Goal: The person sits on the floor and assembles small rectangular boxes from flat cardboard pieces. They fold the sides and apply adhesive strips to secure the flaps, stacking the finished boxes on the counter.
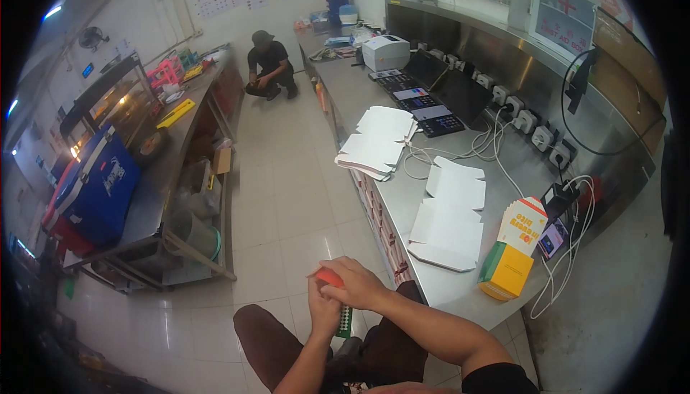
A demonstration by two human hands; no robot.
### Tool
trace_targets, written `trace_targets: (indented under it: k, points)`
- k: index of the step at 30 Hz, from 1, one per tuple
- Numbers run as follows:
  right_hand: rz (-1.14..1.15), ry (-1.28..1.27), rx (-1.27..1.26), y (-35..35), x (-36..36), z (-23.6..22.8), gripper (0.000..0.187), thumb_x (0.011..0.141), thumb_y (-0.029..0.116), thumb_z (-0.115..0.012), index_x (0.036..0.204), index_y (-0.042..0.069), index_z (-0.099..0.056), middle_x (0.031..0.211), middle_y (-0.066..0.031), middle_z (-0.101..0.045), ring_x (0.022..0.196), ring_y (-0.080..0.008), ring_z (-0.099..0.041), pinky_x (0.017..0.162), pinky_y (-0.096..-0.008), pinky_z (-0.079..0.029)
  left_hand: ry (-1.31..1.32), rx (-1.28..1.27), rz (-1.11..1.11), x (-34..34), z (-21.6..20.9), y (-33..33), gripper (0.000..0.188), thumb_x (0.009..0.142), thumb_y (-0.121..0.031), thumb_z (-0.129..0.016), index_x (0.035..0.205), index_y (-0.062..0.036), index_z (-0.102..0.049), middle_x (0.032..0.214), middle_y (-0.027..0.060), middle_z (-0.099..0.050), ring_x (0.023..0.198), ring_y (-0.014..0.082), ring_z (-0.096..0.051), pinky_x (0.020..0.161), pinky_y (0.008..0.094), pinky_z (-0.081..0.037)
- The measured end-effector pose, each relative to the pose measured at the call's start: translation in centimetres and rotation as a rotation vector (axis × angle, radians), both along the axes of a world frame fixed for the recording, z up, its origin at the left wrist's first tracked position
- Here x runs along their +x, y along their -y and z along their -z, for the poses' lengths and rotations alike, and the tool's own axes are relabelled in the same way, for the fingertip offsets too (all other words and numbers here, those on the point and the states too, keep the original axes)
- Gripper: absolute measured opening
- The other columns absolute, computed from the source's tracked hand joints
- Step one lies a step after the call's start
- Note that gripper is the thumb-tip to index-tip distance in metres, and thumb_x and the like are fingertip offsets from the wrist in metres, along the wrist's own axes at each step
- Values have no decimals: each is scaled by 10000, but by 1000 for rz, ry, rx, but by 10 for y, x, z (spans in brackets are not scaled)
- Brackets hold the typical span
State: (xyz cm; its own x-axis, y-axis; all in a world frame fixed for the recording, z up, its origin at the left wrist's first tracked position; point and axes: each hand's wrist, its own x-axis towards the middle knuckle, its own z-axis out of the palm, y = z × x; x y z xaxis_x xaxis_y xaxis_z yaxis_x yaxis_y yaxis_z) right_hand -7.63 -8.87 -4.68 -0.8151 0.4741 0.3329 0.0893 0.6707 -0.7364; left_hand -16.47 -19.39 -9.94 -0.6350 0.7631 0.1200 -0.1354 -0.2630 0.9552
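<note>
Low in the middle, above my lap, my two hands meet around a small orange-red cardboard piece [330, 277]. My left hand [323, 311] is closed round it from below, and my right hand [359, 286] lies across its top with the fingers bent over it. Under my hands a green patterned strip [346, 322] shows; whether it belongs to the same piece I cannot tell. To the right on the steel counter [381, 211] are flat white carton blanks [449, 218], a thicker stack of blanks [377, 139], and a yellow, green and orange printed carton [507, 272].
Behind the blanks stand several keypad devices [438, 124], a white printer [386, 53] and white cables [496, 142]. Plugs line the wall. A smartphone [552, 239] lies beside the carton. A blue cooler box [100, 186] sits on the left counter. A person [271, 67] squats in the aisle.
</note>
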Motion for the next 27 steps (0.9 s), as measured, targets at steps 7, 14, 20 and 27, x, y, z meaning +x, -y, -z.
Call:
trace_targets:
  k: [7, 14, 20, 27]
  points:
    - [6, -14, -79, -5, 2, 9, 347, 942, 216, -607, 1264, 96, -648, 1167, -114, -640, 1028, -330, -667, 880, -425, -557, 86, 66, 0, -8, 3, 8, 348, 991, -229, -588, 1280, -65, -488, 1256, 67, -565, 1206, 193, -546, 1063, 392, -421]
    - [-128, 45, 69, 6, -2, 12, 308, 917, 128, -598, 1213, 84, -671, 1156, -109, -643, 1062, -304, -651, 895, -423, -555, 284, 34, -160, -21, 0, 5, 165, 1017, -186, -505, 1134, -71, -507, 1115, 68, -586, 1064, 161, -579, 953, 374, -478]
    - [-89, -48, -3, 1, -2, 8, 274, 909, 128, -608, 1164, 64, -685, 1111, -118, -668, 1003, -322, -664, 873, -423, -561, 296, 76, -125, -35, -8, 8, 117, 1006, -127, -525, 1075, -33, -521, 1026, 76, -604, 943, 146, -609, 854, 291, -519]
    - [-7, -107, -291, -1, -4, 4, 230, 921, 98, -643, 1127, 1, -673, 1036, -171, -723, 915, -291, -728, 832, -375, -579, 123, 52, -152, -46, -9, 13, 80, 948, 1, -568, 1016, -26, -537, 1030, 73, -623, 921, 126, -619, 862, 283, -522]
